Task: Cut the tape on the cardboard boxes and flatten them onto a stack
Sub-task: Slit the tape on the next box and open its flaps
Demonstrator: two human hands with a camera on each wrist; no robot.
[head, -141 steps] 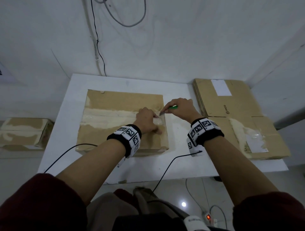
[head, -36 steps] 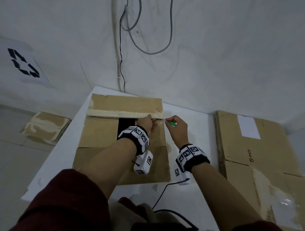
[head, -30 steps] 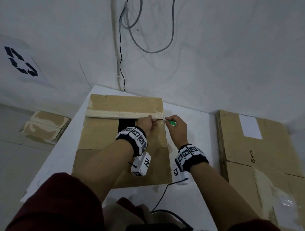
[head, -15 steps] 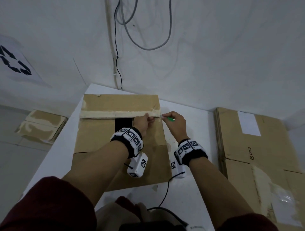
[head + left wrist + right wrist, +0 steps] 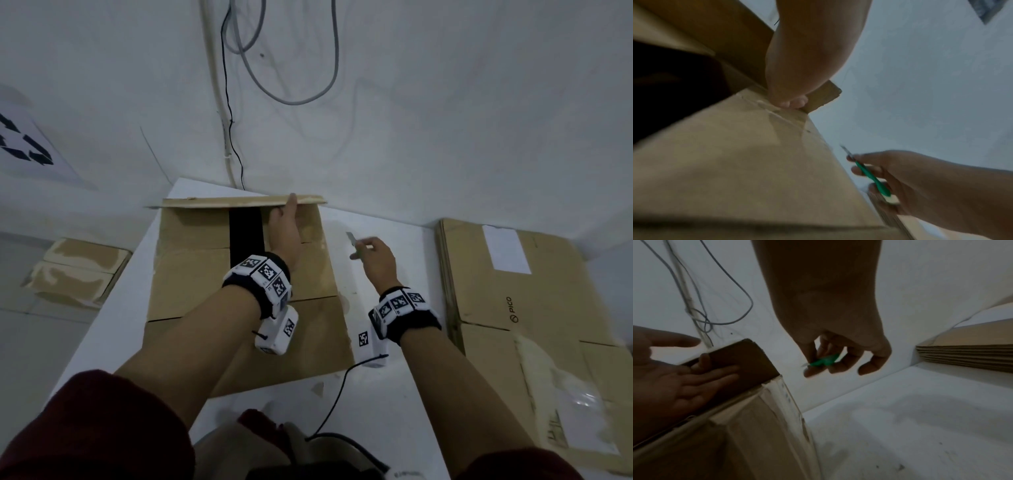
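- Nearest: dark red sleeves (image 5: pixel 102 425) showing at bottom edge, both forearms reaching fwd over white table (image 5: pixel 383 411), marker bands on both wrists, black cable (image 5: pixel 329 404) trailing off rt wrist unit.
- Sitting on table, mid-left: open cardboard box (image 5: pixel 191 281), near flap lying folded out toward the body, two side flaps lying inward w/ a dark gap (image 5: pixel 245 233) showing btwn them.
- Rt hand (image 5: pixel 375 260) hovering above bare table just beside box's rt edge, apart from the cardboard; fingers curling round a green-handled cutter (image 5: pixel 872 177), thumb and forefinger pinching near the blade end, blade pointing up and away twd wall.
- Wrist view confirming: green handle (image 5: pixel 824 361) tucked inside curled fingers, small metal tip poking out left.
- Further on: lt hand (image 5: pixel 284 229) reaching across box to far flap (image 5: pixel 239 202); fingers lying straight and flat against flap's underside, thumb up over its top edge, nothing gripped in a fist. Far flap standing lifted, roughly level in head view.
- Lt fingers (image 5: pixel 711 378) pressing flat on the dark inner face of flap, near its rt corner.
- Off to the right: stack of flattened boxes (image 5: pixel 513 291) lying beside table, well apart from both hands; white label and torn tape on top sheet.
- Off left, on floor: another taped box (image 5: pixel 78 270), shut.
- Farthest: white wall, grey cables (image 5: pixel 291 85) hanging down, recycle sign (image 5: pixel 24 144) at left edge.
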